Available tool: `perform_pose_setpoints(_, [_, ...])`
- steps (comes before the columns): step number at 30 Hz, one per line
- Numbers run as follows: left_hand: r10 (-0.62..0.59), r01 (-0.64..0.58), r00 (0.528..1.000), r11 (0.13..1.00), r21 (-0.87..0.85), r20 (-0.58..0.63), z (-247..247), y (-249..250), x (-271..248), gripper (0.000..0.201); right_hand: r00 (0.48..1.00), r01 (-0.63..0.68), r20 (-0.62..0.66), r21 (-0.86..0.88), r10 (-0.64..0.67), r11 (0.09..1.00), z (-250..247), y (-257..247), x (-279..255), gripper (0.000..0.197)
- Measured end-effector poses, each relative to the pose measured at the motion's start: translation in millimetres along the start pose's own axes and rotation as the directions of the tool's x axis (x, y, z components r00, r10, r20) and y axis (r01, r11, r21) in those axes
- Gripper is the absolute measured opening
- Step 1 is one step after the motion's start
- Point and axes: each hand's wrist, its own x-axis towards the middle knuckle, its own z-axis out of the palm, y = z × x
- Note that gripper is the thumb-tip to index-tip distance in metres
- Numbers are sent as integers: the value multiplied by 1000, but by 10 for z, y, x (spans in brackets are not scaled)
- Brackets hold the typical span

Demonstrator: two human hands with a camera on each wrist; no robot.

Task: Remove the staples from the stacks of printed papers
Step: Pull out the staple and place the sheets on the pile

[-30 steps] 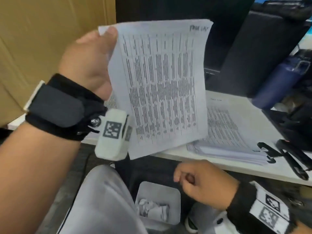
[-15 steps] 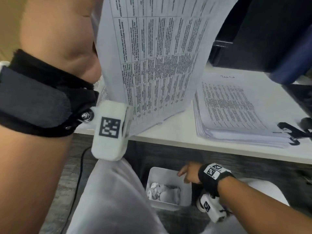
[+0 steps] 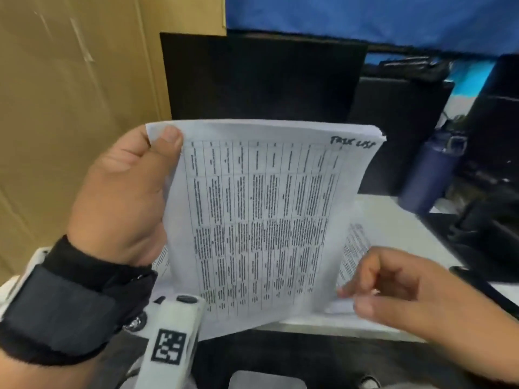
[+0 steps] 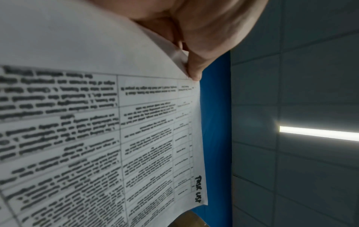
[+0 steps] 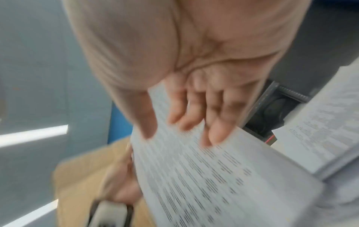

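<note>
A stack of printed papers [image 3: 266,220] with a table of text and a handwritten note at its top right corner stands upright in the air over the table edge. My left hand [image 3: 168,141] grips its top left corner, thumb on the front sheet, as the left wrist view shows [image 4: 192,72] on the papers [image 4: 97,138]. My right hand [image 3: 351,299] is at the lower right corner, fingers loosely bent and blurred. In the right wrist view its fingertips [image 5: 184,124] touch the printed sheet [image 5: 213,176]. No staple shows.
A second stack of papers [image 3: 356,248] lies on the white table [image 3: 393,220] behind the held one. A dark blue bottle [image 3: 429,175] and black gear stand at the right. A black tool [image 3: 471,276] lies near the table edge. A bin [image 3: 266,380] sits below.
My right hand has come up from the bin under the table to the lower right corner of the held papers. The left hand still holds the stack upright.
</note>
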Motion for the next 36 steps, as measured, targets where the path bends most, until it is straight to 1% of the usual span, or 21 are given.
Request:
perform_pose_setpoints(1, [-30, 31, 999, 998, -61, 16, 70, 44, -37, 45, 986, 64, -161, 62, -53, 996, -116, 56, 12, 67])
perform_pose_setpoints(2, [-65, 71, 997, 990, -120, 52, 117, 35, -42, 30, 962, 108, -261, 87, -82, 990, -163, 65, 54, 81])
perform_pose_setpoints(3, [-81, 94, 993, 983, -157, 86, 189, 47, -71, 23, 945, 130, -313, 91, -95, 987, -165, 96, 112, 94])
perform_pose_setpoints(4, [-87, 108, 989, 977, -181, 124, 240, 20, -78, 22, 935, 121, -345, 101, -79, 987, -137, 106, 164, 101])
perform_pose_setpoints(5, [-93, 125, 983, 971, -202, 161, 306, 40, -99, 22, 943, 111, -327, 141, -60, 984, -112, 124, 194, 96])
perform_pose_setpoints(7, [-111, 144, 977, 972, -185, 181, 445, 58, -92, 23, 954, 85, -299, 221, -15, 972, -88, 117, 212, 57])
perform_pose_setpoints(8, [-115, 144, 977, 976, -162, 177, 502, 36, -80, 25, 943, 77, -333, 223, 1, 972, -78, 116, 222, 38])
perform_pose_setpoints(10, [-111, 129, 985, 982, -137, 132, 634, 20, -77, 32, 888, 104, -460, 221, 9, 970, -80, 99, 247, 26])
perform_pose_setpoints(12, [-85, 98, 989, 990, -103, 119, 715, 19, -49, 42, 837, 178, -548, 258, -8, 950, -137, 37, 280, 26])
perform_pose_setpoints(14, [-51, 53, 981, 999, -8, 188, 781, 21, -32, 47, 794, 250, -608, 303, -15, 920, -200, -47, 314, 27])
perform_pose_setpoints(17, [-46, 5, 960, 989, 148, 278, 863, -128, -53, 22, 725, 323, -687, 273, -52, 906, -289, -82, 369, 22])
perform_pose_setpoints(19, [-80, 12, 961, 968, 249, 266, 904, -370, -106, 29, 711, 299, -697, 183, -91, 937, -283, -8, 423, 19])
perform_pose_setpoints(21, [-161, 91, 962, 950, 298, 219, 919, -657, -201, 35, 702, 194, -707, 74, -86, 978, -222, 167, 492, 15])
perform_pose_setpoints(23, [-254, 154, 935, 919, 363, 248, 944, -959, -313, 37, 703, 70, -710, 2, -48, 998, -116, 414, 554, 11])
perform_pose_setpoints(25, [-340, 195, 896, 880, 433, 286, 984, -1157, -407, 34, 704, 0, -710, -22, -15, 1000, -36, 615, 596, 22])
perform_pose_setpoints(26, [-376, 229, 886, 864, 448, 272, 997, -1207, -413, 33, 681, -11, -732, -7, 2, 1000, -23, 666, 604, 23])
perform_pose_setpoints(28, [-392, 278, 890, 872, 404, 233, 1021, -1245, -390, 35, 624, 4, -781, 17, 11, 1000, -58, 683, 600, 18])
perform_pose_setpoints(30, [-378, 308, 912, 889, 338, 162, 1029, -1263, -370, 37, 555, 65, -832, 33, -9, 997, -107, 641, 552, 10])
perform_pose_setpoints(32, [-390, 334, 911, 890, 309, 138, 1041, -1262, -385, 36, 506, 124, -862, 50, -20, 991, -115, 602, 500, 11])
perform_pose_setpoints(34, [-420, 355, 889, 884, 305, 184, 1053, -1263, -429, 36, 520, 143, -854, 69, -16, 987, -79, 609, 494, 14])
perform_pose_setpoints(36, [-450, 390, 867, 881, 269, 215, 1053, -1278, -476, 38, 573, 117, -820, 88, 5, 989, -9, 641, 507, 14])
